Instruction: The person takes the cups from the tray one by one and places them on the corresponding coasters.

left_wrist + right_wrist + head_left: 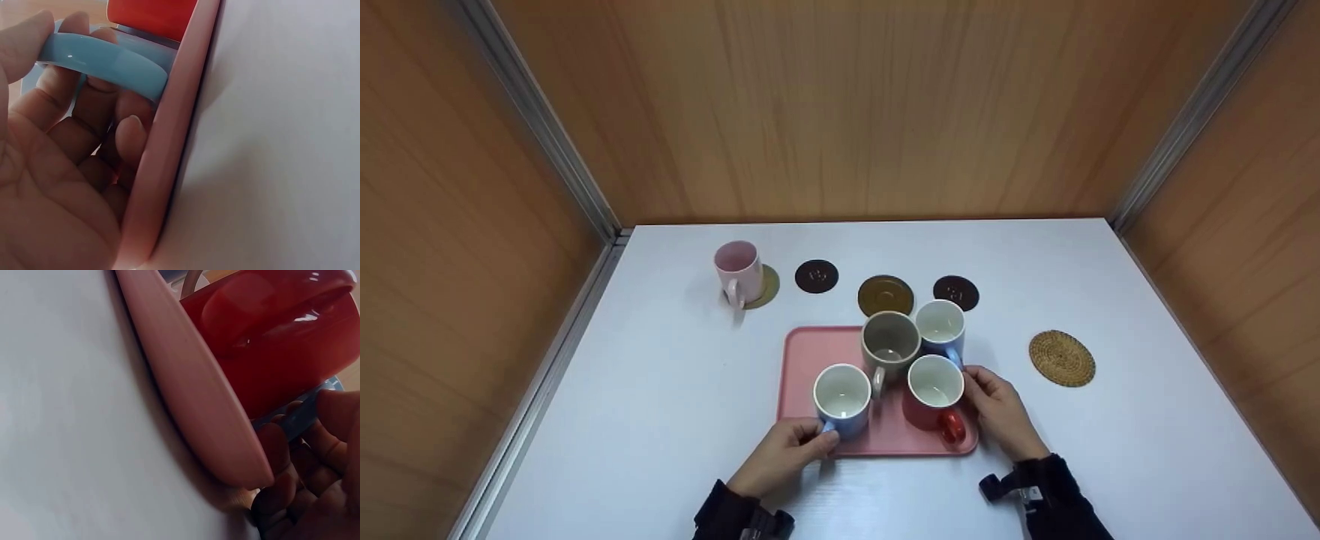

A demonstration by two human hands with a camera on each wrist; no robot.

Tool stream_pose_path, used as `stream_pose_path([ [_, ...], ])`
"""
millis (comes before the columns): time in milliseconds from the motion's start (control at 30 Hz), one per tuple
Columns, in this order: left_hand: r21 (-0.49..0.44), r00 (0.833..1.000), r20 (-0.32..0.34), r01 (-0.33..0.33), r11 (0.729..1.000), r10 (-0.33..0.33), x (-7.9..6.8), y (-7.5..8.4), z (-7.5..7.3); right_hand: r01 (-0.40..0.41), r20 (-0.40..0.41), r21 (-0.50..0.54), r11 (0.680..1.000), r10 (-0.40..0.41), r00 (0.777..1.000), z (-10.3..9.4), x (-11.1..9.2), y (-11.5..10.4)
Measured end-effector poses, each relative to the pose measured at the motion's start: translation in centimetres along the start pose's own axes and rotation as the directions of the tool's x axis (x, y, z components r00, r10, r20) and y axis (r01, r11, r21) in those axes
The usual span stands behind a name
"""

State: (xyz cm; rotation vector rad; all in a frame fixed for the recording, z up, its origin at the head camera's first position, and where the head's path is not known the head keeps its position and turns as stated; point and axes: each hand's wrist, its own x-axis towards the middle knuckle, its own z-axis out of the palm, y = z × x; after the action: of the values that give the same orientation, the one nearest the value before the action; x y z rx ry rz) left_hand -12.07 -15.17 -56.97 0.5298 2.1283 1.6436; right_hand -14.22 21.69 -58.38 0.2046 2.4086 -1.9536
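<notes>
On a pink tray point(819, 345) stand a light blue mug point(847, 427) at the front left, a grey mug point(889, 364), a red mug point(921, 414) and a second blue mug point(941, 346) at the back right. My left hand point(786, 450) holds the front mug by its handle point(107, 62), fingers passed through the loop under the thumb. Behind the red mug, my right hand point(1001, 412) pinches the handle of the back blue mug; in the right wrist view that blue handle point(301, 419) shows between thumb and fingers, partly hidden.
A pink mug point(740, 274) stands at the far left, partly over an olive coaster point(769, 289). Behind the tray lie two dark coasters point(816, 277) and a brown one point(885, 294). A woven coaster point(1062, 358) lies to the right. Wooden panels point(847, 112) enclose the white table point(660, 360).
</notes>
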Motion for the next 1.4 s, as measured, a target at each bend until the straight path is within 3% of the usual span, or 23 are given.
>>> stream_pose_path([
  [467,-0.008,1.0,-0.008,-0.004,1.0,0.004,-0.02,0.01,-0.11,0.021,0.007,0.059,0.998,-0.022,1.0,0.09,0.09,-0.1],
  [1200,-0.074,0.999,-0.031,0.039,0.997,-0.041,-0.07,0.1,-0.35,-0.003,-0.026,0.027,1.0,0.004,1.0,0.12,0.23,0.25],
  [1400,-0.057,0.999,-0.036,0.013,0.998,-0.015,-0.12,-0.13,-0.42,0.005,-0.01,0.035,0.999,-0.005,1.0,0.15,0.06,0.16],
])
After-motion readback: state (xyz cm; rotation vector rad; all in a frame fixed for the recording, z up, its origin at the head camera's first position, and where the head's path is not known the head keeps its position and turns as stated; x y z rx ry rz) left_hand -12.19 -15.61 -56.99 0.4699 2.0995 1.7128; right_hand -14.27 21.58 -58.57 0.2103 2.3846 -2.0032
